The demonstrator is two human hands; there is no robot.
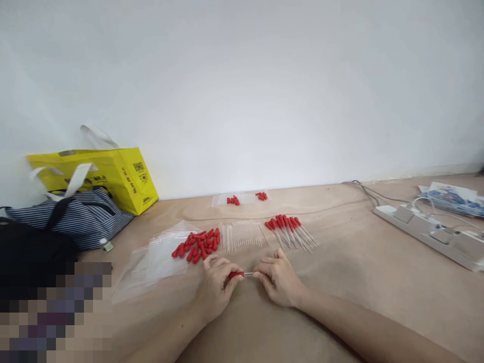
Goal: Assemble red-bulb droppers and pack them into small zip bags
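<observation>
My left hand (220, 282) pinches a red rubber dropper bulb (236, 275). From the bulb's open end a thin clear dropper tube (248, 275) runs to my right hand (278, 280), whose thumb and fingers are closed on it. Bulb and tube meet end to end; how deep the tube sits in the bulb cannot be made out. Just beyond my left hand lies a heap of loose red bulbs (202, 245). A row of clear tubes (242, 235) lies behind both hands. To its right, several droppers with red bulbs on their tubes (291, 229) lie fanned out.
Clear plastic bags (166, 252) lie at the left, partly under the bulbs. Near the wall rests another bag with red bulbs (247, 199). A yellow bag (139, 184) and striped bag (91, 217) stand left. A power strip (427, 234) and printed packets (454, 199) lie right.
</observation>
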